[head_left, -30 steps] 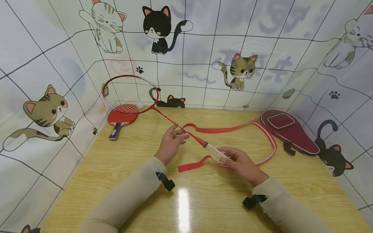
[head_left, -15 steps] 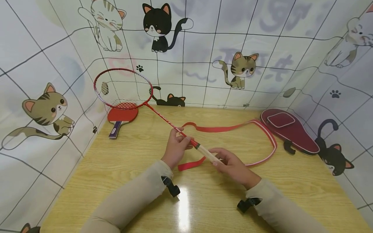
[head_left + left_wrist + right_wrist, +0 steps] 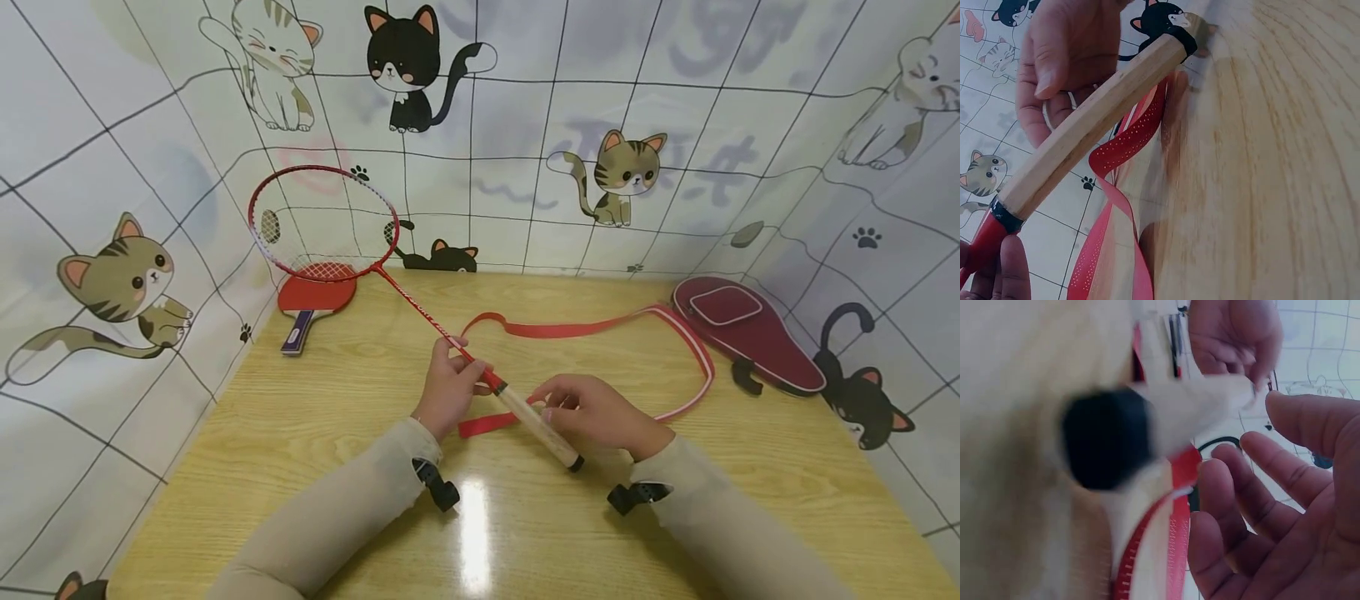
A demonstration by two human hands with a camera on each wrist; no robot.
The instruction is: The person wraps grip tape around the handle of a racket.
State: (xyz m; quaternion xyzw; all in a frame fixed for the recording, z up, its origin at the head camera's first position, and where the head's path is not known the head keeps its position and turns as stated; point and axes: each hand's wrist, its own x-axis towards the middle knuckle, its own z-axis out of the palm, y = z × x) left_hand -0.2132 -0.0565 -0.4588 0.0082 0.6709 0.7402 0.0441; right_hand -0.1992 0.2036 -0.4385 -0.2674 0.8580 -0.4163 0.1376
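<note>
My left hand pinches a red badminton racket where the shaft meets the grip. The racket's oval head tilts up toward the back left, its strings overlapping a table tennis bat in the head view. Its bare wooden handle slopes down to the right and ends in a black band, blurred in the right wrist view. Beside the handle is my right hand, fingers loosely bent with nothing between them. Behind and beneath the handle, a red tape lies in a long curve on the wooden table.
The red table tennis bat with a dark purple handle lies at the back left. A dark red bat case with white piping lies at the back right, the tape running up to it. Cat-patterned cloth walls enclose the table.
The racket has shifted left and its head has risen. The left hand has moved along the shaft to the top of the grip. The right hand has let go of the handle.
</note>
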